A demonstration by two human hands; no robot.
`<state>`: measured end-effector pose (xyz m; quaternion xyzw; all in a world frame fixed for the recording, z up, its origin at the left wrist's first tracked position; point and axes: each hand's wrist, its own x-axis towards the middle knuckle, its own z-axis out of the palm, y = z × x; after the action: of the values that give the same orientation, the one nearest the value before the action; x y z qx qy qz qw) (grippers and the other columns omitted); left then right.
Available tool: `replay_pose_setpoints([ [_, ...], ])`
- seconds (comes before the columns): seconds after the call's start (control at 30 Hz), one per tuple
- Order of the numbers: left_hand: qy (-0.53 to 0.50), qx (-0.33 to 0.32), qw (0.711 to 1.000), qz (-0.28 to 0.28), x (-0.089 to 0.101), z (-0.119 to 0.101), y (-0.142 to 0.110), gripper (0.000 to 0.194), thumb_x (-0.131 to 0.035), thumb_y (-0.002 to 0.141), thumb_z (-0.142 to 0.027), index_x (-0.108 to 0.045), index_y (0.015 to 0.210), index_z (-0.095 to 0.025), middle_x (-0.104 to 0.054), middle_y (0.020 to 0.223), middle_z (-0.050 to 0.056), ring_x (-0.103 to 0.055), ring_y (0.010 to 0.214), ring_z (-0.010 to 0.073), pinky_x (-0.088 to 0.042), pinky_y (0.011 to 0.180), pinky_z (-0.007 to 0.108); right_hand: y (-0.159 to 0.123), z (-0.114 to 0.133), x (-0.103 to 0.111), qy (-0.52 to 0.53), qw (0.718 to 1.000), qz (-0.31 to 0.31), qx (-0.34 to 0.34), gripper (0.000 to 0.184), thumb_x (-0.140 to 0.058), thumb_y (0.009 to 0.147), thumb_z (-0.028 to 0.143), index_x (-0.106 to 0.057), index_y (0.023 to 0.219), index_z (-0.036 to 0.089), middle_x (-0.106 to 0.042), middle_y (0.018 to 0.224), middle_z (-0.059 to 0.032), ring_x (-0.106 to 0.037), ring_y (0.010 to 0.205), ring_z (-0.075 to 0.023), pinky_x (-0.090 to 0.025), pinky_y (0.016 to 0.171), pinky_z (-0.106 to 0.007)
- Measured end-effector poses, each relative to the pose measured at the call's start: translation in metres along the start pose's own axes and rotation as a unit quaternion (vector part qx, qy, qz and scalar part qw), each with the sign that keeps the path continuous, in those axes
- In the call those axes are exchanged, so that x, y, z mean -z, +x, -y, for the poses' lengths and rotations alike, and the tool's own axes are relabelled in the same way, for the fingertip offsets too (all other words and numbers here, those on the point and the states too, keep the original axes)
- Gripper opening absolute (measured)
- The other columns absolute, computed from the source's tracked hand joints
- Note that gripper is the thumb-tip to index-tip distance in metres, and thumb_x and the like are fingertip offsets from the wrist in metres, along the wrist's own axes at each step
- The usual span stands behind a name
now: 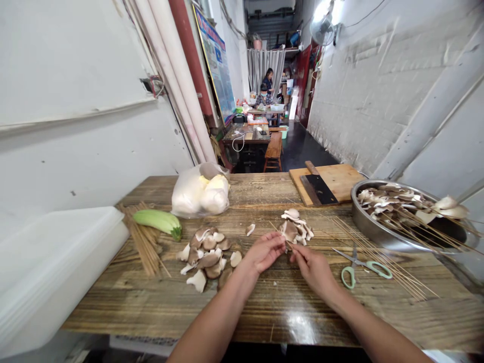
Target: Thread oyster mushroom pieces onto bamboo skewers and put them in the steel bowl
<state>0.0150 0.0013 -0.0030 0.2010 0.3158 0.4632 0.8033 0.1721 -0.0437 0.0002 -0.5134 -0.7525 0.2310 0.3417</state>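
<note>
My right hand [312,267] is closed, its thumb and fingers pinching a thin bamboo skewer [289,245]. Closed around the same skewer farther up are the fingertips of my left hand [266,250]; whether a mushroom piece sits between them I cannot tell. Just beyond my fingers lies a small heap of torn oyster mushrooms [302,233], partly covered by the hands. A larger pile of mushroom pieces [209,259] is left of my left wrist. Green-handled scissors [365,264] lie open to the right of my right hand, beside several loose skewers [378,254].
A steel basin [378,238] of mushrooms with skewers across it stands at right. Behind are a cleaver [319,189] on a cutting board [342,179] and a plastic bag [189,194]. At left are a zucchini [157,223], bundled skewers [145,247] and white trays [56,272]. People sit farther back.
</note>
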Motion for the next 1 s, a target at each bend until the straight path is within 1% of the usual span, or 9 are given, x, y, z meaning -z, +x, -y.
replay_pose_setpoints([
  [0.17,-0.001,-0.002,1.000,-0.004,-0.007,0.013,0.000,0.022,-0.076,0.058,-0.012,-0.060,0.074,-0.011,-0.060,0.064,0.001,-0.056,0.060,0.0082,-0.046,0.065,0.022,0.004,0.000,0.000,0.057,0.996,0.006,-0.071,0.031,-0.037,0.089,0.034,-0.058,0.073,0.018,-0.059,0.054,0.0006,-0.054,0.048,-0.0132,-0.041,0.054,-0.022],
  [0.37,0.161,-0.126,0.976,-0.072,-0.009,0.003,-0.002,0.023,-0.070,0.065,-0.030,-0.062,0.078,-0.013,-0.060,0.069,0.003,-0.055,0.063,0.0109,-0.045,0.069,0.028,0.007,-0.002,0.005,0.084,0.994,-0.016,-0.069,0.031,-0.040,0.088,0.037,-0.062,0.080,0.017,-0.058,0.056,0.0008,-0.054,0.054,-0.0138,-0.039,0.057,-0.022],
  [0.43,0.304,-0.220,0.912,-0.167,-0.003,-0.010,-0.003,0.022,-0.063,0.071,-0.033,-0.063,0.086,-0.016,-0.063,0.080,0.006,-0.057,0.073,0.0154,-0.044,0.075,0.033,0.008,-0.003,0.009,0.084,0.993,-0.036,-0.075,0.031,-0.041,0.087,0.038,-0.063,0.083,0.016,-0.059,0.057,0.0004,-0.054,0.055,-0.0142,-0.039,0.058,-0.023],
  [0.5,0.494,-0.299,0.771,-0.268,0.007,-0.024,-0.005,0.022,-0.061,0.071,-0.028,-0.064,0.090,-0.019,-0.061,0.100,0.009,-0.053,0.097,0.0221,-0.038,0.088,0.038,0.009,-0.003,0.013,0.083,0.992,-0.056,-0.078,0.032,-0.041,0.087,0.038,-0.063,0.084,0.015,-0.059,0.058,0.0000,-0.053,0.056,-0.0146,-0.039,0.058,-0.023],
  [0.57,0.615,-0.294,0.640,-0.354,0.019,-0.033,-0.005,0.030,-0.059,0.072,-0.027,-0.061,0.101,-0.020,-0.055,0.116,0.012,-0.041,0.114,0.0290,-0.030,0.094,0.045,0.009,-0.002,0.015,0.082,0.992,-0.061,-0.078,0.032,-0.042,0.087,0.038,-0.063,0.081,0.016,-0.059,0.058,-0.0003,-0.053,0.056,-0.0148,-0.039,0.058,-0.023],
  [0.6,0.648,-0.279,0.599,-0.379,0.025,-0.035,-0.004,0.033,-0.059,0.072,-0.027,-0.060,0.104,-0.019,-0.053,0.119,0.014,-0.037,0.118,0.0317,-0.028,0.095,0.048,0.009,-0.002,0.015,0.081,0.992,-0.057,-0.077,0.032,-0.042,0.087,0.039,-0.063,0.079,0.016,-0.059,0.058,-0.0003,-0.053,0.056,-0.0148,-0.039,0.058,-0.023],
  [0.67,0.680,-0.256,0.562,-0.394,0.034,-0.035,-0.001,0.034,-0.059,0.072,-0.028,-0.060,0.104,-0.017,-0.049,0.122,0.018,-0.034,0.119,0.0351,-0.025,0.094,0.051,0.008,-0.001,0.013,0.078,0.994,-0.038,-0.073,0.033,-0.041,0.087,0.038,-0.062,0.075,0.016,-0.059,0.057,-0.0002,-0.053,0.056,-0.0146,-0.039,0.059,-0.023],
  [0.83,0.680,-0.240,0.591,-0.362,0.041,-0.030,0.006,0.013,-0.065,0.067,-0.025,-0.064,0.078,-0.019,-0.054,0.114,0.015,-0.038,0.113,0.0342,-0.022,0.093,0.048,0.006,0.000,0.007,0.068,0.996,0.019,-0.059,0.035,-0.038,0.089,0.037,-0.061,0.070,0.018,-0.058,0.056,0.0005,-0.055,0.055,-0.0142,-0.039,0.059,-0.023],
  [1.0,0.591,-0.239,0.712,-0.294,0.041,-0.034,0.007,0.008,-0.066,0.065,-0.025,-0.061,0.065,-0.019,-0.061,0.071,0.005,-0.052,0.078,0.0207,-0.034,0.076,0.032,0.005,-0.002,0.004,0.069,0.995,0.054,-0.055,0.033,-0.038,0.089,0.034,-0.059,0.069,0.018,-0.058,0.055,0.0014,-0.054,0.054,-0.0136,-0.038,0.057,-0.022],
])
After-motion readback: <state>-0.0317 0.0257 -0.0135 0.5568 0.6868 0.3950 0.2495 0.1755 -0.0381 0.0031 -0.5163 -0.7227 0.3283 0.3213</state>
